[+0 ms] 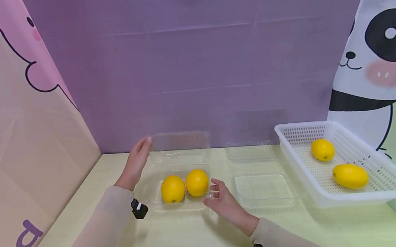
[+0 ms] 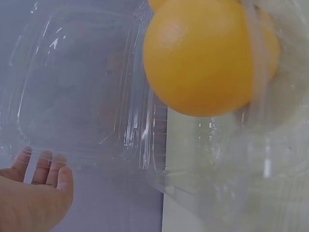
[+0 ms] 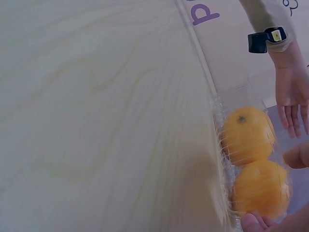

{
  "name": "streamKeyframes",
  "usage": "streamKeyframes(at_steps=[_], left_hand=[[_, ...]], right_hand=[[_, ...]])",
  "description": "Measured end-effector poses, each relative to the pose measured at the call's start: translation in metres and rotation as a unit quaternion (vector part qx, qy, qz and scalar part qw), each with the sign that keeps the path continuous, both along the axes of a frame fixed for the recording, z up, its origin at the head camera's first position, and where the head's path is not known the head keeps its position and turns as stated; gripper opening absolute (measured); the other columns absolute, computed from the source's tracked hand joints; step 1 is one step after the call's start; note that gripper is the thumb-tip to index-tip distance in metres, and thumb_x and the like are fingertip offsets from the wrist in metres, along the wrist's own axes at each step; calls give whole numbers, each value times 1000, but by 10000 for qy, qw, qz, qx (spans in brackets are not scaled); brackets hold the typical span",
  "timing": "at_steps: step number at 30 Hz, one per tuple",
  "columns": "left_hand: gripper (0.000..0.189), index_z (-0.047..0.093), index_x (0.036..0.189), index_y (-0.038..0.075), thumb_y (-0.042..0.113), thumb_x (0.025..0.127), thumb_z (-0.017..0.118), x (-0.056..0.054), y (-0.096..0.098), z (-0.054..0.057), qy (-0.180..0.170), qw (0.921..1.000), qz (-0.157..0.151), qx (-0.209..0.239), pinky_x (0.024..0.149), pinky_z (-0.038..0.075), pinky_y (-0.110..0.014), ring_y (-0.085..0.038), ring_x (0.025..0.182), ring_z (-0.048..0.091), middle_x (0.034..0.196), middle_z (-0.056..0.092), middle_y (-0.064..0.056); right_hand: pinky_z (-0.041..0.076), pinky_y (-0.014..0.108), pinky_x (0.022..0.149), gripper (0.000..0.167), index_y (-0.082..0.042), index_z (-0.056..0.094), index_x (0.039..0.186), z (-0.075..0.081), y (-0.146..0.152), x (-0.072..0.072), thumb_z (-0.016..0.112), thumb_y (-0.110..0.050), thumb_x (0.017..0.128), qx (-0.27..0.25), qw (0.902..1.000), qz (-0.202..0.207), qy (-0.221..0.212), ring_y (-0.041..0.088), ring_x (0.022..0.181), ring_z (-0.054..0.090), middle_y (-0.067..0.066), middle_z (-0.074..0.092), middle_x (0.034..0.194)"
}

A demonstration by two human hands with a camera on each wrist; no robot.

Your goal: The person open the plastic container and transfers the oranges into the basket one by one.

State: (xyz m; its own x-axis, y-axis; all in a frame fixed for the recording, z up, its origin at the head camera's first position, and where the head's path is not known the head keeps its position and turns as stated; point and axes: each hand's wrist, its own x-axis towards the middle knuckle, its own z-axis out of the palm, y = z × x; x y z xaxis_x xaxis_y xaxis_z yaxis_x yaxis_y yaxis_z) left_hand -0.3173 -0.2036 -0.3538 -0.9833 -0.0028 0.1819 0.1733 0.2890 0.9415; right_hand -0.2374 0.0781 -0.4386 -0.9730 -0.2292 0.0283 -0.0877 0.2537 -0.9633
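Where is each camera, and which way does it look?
Head: on the head, facing forward and down at the table, white basket and two fruits in a clear container; left hand, right hand and sleeves show.
Left wrist: on that wrist, facing the container's raised lid and one fruit close up; left hand shows lower left.
Right wrist: on that wrist, facing across the table; right hand shows lower right, left hand upper right.
Shared by head and right wrist: those two fruits, both hands.

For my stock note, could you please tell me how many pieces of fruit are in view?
4: one orange and, to its right, another orange in the left plastic clamshell; a far lemon and a near lemon in the white basket.
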Motion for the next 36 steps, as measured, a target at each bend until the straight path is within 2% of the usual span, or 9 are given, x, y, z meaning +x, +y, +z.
streamKeyframes(at_steps=[5, 9, 14, 21, 31, 36], left_hand=[[77, 18, 161, 8, 56, 104, 37, -5, 1, 2, -131, 9999, 25, -38, 119, 21, -52, -34, 148, 24, 164, 21, -14], [74, 18, 161, 13, 55, 104, 37, -12, 5, 2, -297, 9992, 248, -125, 119, 20, -55, -34, 149, 22, 165, 20, -12], [72, 14, 162, 16, 53, 105, 38, -18, 10, 2, -302, 9985, 410, -222, 118, 21, -56, -36, 148, 22, 163, 22, -15], [75, 8, 162, 12, 50, 105, 41, -22, 13, -5, -235, 9982, 518, -206, 118, 24, -53, -36, 145, 28, 160, 27, -19], [83, -1, 162, 10, 54, 104, 40, -25, 15, -10, -545, 9970, 389, -394, 119, 19, -55, -37, 149, 19, 164, 15, -21], [85, 0, 160, 4, 54, 104, 39, -25, 16, -12, -815, 9950, 329, -475, 119, 16, -57, -41, 149, 16, 163, 13, -24]], right_hand=[[47, 53, 98, 77, 6, 27, 150, 0, 1, 0, 72, -17, 92, -34, 10000, 22, 27, 38, 119, 49, 24, 45, 138], [48, 52, 97, 77, 6, 27, 150, 1, 1, 1, 72, -16, 92, -43, 10000, 26, 44, 37, 118, 49, 24, 45, 138], [48, 52, 97, 77, 7, 26, 150, 2, 1, 1, 71, -16, 92, -34, 10000, 32, 63, 37, 118, 49, 24, 44, 138], [49, 52, 96, 77, 6, 26, 151, 3, 1, 2, 71, -17, 93, -22, 10000, 50, 66, 37, 118, 49, 24, 44, 138], [49, 51, 97, 77, 6, 26, 151, 0, 2, 1, 71, -18, 93, -48, 9999, 81, 60, 37, 119, 48, 24, 44, 139], [48, 51, 97, 77, 5, 27, 151, -1, 2, 1, 71, -18, 92, -17, 10000, 58, 41, 36, 119, 48, 23, 44, 139]])
